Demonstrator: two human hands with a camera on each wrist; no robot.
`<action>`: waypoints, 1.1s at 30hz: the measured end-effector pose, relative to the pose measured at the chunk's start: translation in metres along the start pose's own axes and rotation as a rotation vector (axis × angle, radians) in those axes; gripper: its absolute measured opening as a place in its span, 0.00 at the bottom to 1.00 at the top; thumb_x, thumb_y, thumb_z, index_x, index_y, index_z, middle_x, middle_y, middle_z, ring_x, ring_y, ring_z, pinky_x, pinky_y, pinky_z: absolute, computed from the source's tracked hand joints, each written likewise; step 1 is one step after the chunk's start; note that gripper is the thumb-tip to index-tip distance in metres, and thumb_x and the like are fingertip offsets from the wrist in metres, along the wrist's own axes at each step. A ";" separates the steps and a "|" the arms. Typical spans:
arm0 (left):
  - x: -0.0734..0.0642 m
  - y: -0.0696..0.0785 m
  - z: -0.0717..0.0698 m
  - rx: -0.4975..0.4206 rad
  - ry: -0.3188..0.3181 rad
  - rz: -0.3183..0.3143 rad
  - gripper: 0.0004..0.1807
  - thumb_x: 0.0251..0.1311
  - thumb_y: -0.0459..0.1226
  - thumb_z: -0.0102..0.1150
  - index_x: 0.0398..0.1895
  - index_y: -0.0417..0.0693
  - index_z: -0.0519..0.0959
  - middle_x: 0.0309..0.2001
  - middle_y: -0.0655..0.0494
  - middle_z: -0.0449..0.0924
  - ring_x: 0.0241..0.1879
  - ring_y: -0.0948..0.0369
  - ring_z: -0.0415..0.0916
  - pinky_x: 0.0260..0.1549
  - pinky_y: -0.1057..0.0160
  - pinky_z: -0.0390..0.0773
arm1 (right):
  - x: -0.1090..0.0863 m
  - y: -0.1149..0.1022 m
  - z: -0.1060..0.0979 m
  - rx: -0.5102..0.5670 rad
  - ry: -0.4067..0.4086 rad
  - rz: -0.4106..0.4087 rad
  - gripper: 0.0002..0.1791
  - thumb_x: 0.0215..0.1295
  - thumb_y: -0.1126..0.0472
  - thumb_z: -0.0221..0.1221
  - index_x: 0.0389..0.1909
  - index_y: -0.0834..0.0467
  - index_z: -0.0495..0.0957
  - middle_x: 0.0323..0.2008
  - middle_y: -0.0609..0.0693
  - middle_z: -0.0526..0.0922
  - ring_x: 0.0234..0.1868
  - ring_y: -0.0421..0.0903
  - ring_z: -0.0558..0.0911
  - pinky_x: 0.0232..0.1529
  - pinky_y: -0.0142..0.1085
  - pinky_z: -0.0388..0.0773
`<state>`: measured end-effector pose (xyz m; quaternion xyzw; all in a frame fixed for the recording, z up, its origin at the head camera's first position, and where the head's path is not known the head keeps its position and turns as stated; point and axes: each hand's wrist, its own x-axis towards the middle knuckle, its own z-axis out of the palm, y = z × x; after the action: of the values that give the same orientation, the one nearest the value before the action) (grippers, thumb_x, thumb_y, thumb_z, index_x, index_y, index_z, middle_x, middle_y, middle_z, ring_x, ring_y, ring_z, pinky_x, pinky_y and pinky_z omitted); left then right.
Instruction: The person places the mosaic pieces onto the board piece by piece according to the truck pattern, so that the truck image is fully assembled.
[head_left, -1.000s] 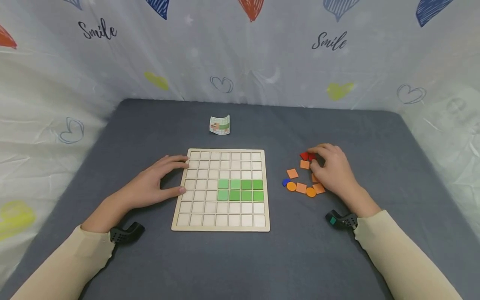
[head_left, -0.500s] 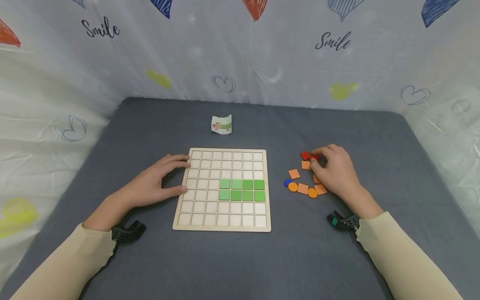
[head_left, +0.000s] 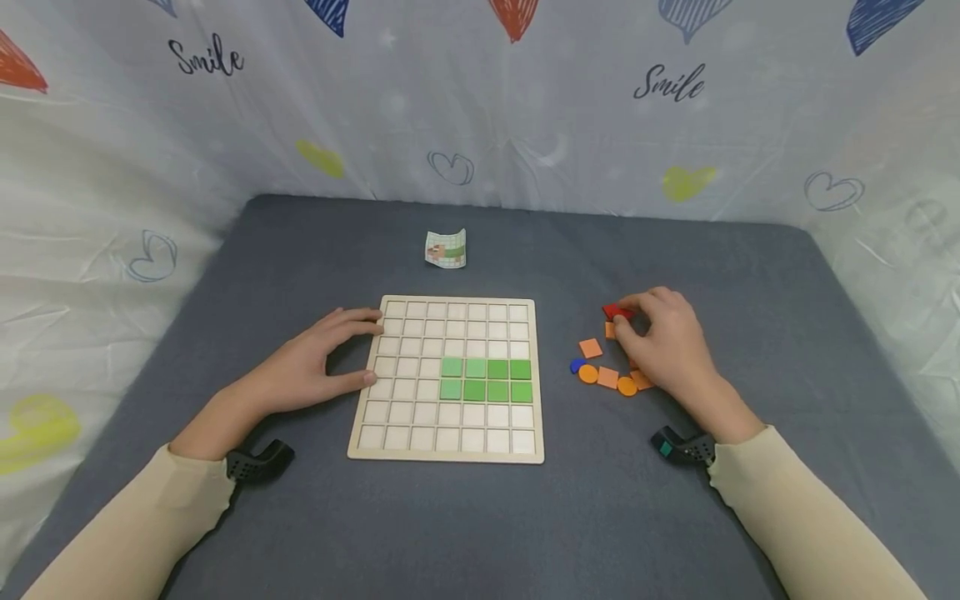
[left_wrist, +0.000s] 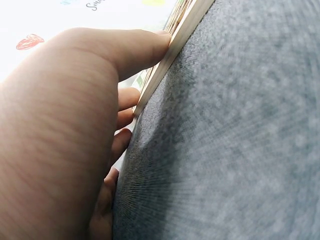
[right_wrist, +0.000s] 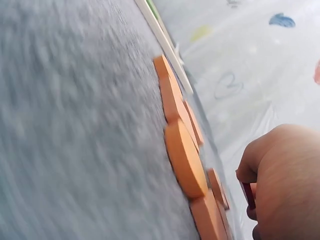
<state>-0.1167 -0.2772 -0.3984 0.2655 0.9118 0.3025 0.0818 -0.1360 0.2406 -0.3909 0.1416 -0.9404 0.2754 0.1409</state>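
Observation:
My left hand (head_left: 307, 362) rests at the left edge of a pale wooden grid board (head_left: 442, 457), its thumb and fingertips spread along the rim. In the left wrist view the thumb (left_wrist: 145, 47) touches the board's side. Two rows of green square tiles (head_left: 486, 380) fill cells at the board's right side. To the right, my right hand (head_left: 663, 337) pinches a red tile (right_wrist: 247, 194) between thumb and fingers, overlapping another red tile (head_left: 610, 309) in the head view. The hand partly hides the orange tiles below it.
Near the right hand lie orange square tiles (head_left: 590, 348), orange round pieces (head_left: 588, 374) and a blue round piece (head_left: 577, 366). A small curled picture card (head_left: 446, 249) lies behind the board. A printed curtain (head_left: 480, 108) hangs beyond the dark tabletop (head_left: 450, 533).
My right hand has taken the red tile between its fingers and shifted slightly left, toward the other red tile. The left hand stays at the board's edge. The head view has shifted slightly.

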 end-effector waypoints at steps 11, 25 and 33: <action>0.000 -0.002 0.003 0.007 0.005 0.012 0.35 0.71 0.54 0.73 0.77 0.56 0.75 0.84 0.55 0.61 0.86 0.43 0.46 0.81 0.29 0.52 | -0.007 -0.025 0.019 0.091 -0.035 -0.076 0.11 0.74 0.63 0.67 0.52 0.62 0.90 0.43 0.53 0.85 0.41 0.50 0.77 0.41 0.45 0.75; 0.003 -0.003 0.003 0.003 0.008 0.013 0.36 0.71 0.54 0.73 0.78 0.58 0.74 0.84 0.58 0.60 0.87 0.45 0.45 0.82 0.31 0.51 | -0.007 -0.049 0.025 0.110 -0.063 -0.128 0.09 0.74 0.63 0.66 0.49 0.60 0.91 0.43 0.51 0.86 0.39 0.49 0.75 0.43 0.44 0.73; 0.001 -0.002 0.002 0.008 0.006 0.008 0.35 0.72 0.55 0.73 0.78 0.57 0.75 0.84 0.56 0.60 0.87 0.40 0.43 0.79 0.26 0.53 | -0.007 -0.043 0.028 0.092 -0.044 -0.157 0.09 0.73 0.63 0.67 0.48 0.61 0.91 0.44 0.53 0.87 0.42 0.53 0.79 0.49 0.50 0.77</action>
<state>-0.1176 -0.2771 -0.4016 0.2686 0.9121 0.3002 0.0768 -0.1201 0.1918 -0.3951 0.2271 -0.9156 0.3032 0.1347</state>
